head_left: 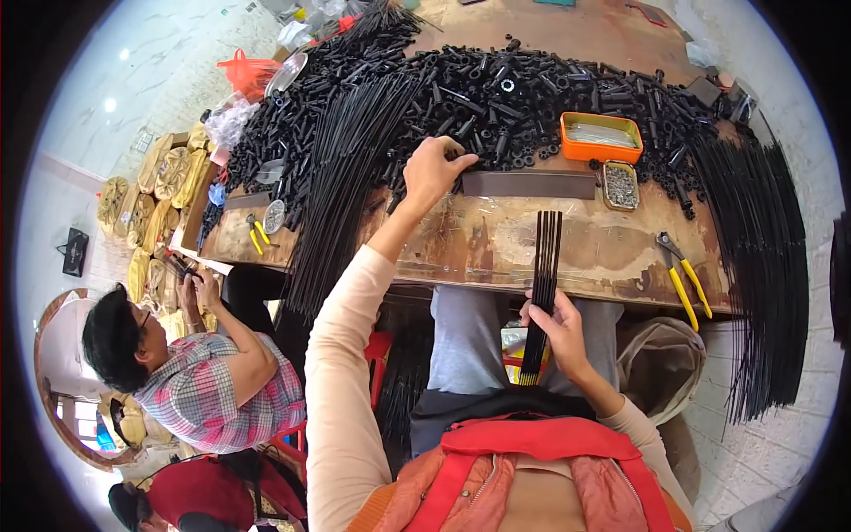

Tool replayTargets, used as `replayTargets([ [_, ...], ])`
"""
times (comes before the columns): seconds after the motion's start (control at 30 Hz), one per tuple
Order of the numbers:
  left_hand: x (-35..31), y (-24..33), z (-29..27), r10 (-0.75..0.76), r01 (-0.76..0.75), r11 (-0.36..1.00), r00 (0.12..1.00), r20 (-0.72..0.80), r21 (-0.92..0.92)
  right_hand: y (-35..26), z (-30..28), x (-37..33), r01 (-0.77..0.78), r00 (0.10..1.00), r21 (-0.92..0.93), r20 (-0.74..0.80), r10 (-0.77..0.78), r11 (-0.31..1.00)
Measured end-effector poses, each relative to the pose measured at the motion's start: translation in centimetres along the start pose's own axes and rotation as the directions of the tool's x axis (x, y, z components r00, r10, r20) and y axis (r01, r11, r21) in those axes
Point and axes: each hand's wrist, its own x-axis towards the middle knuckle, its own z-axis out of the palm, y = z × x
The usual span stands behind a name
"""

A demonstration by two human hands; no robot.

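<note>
My right hand is closed round a bundle of thin black rods, held upright over my lap at the table's front edge. My left hand reaches to the near edge of a heap of small black tubular parts. Its fingers are bent and its thumb points right; whatever lies between them is too small or hidden to name. Just right of that hand lies a flat dark brown strip. A long sheaf of black rods lies to the left of my left forearm.
An orange tin holds thin pale pieces; a small box of metal bits stands below it. Yellow-handled pliers lie at the right edge, near another hanging rod sheaf. A co-worker in a checked shirt sits at left.
</note>
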Motion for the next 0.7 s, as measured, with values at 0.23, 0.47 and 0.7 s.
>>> replayTargets([
  [0.23,0.2,-0.3,-0.7,-0.064,0.049,0.977,0.996,-0.061,-0.209,0.7,0.6,-0.1,0.014,0.998,-0.032,-0.061,-0.016,0.999],
  [0.47,-9.3,10.7,-2.2,0.103,0.505,0.342,0.818,0.566,-0.792,2.0,0.4,0.3,-0.158,0.980,0.261,0.161,0.119,0.952],
  [0.7,-18.8,19.6,-15.8,0.558,-0.372,0.335,0.819,-0.136,-0.866,2.4,3.2,-6.7,-0.150,0.987,0.017,-0.048,0.151,0.989],
])
